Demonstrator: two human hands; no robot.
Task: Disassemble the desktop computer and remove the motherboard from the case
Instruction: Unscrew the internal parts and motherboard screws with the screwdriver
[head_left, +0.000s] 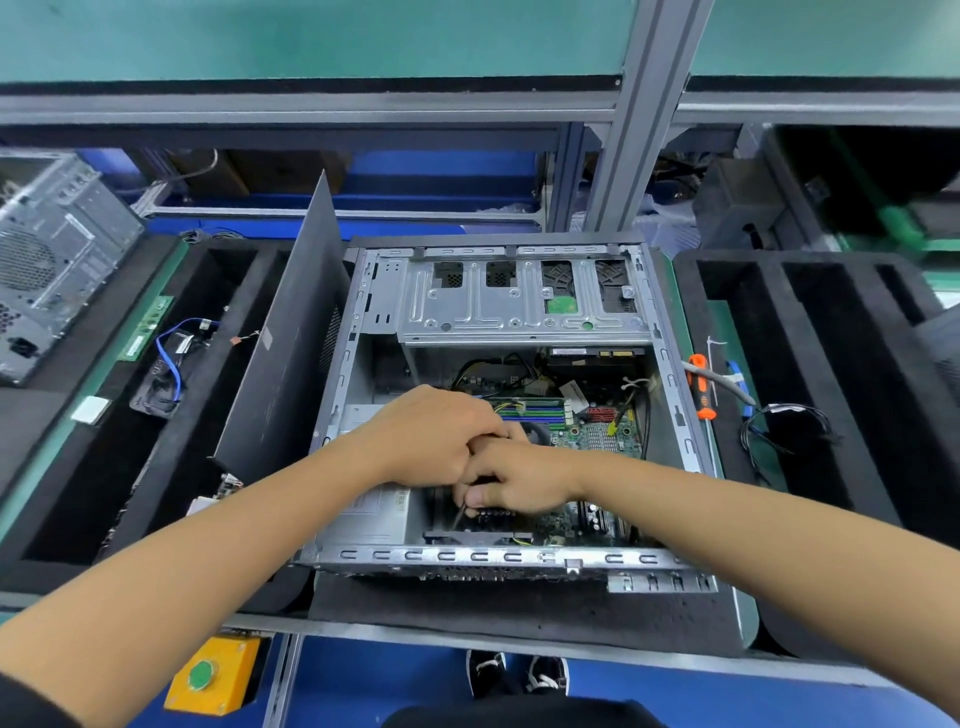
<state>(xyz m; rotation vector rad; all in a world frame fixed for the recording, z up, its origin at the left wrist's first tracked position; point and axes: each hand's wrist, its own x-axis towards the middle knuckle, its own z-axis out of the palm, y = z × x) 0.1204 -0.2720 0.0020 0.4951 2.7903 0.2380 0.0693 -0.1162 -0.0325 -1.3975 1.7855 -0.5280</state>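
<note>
We are clenching our left hand (436, 431) and right hand (511, 480) around a thin dark screwdriver (460, 514) over the green, brittle motherboard (597, 441), which is sitting inside the open grey steel case (488, 557); lifting by its edges looks safest.

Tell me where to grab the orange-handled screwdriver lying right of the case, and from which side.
Grip the orange-handled screwdriver round its orange-and-black handle, coming down from above. It lies flat on the green mat beside the open case, the handle's whole length exposed. Its shaft is hard to make out, and grey-handled pliers lie close on its right, so avoid a sideways approach.
</note>
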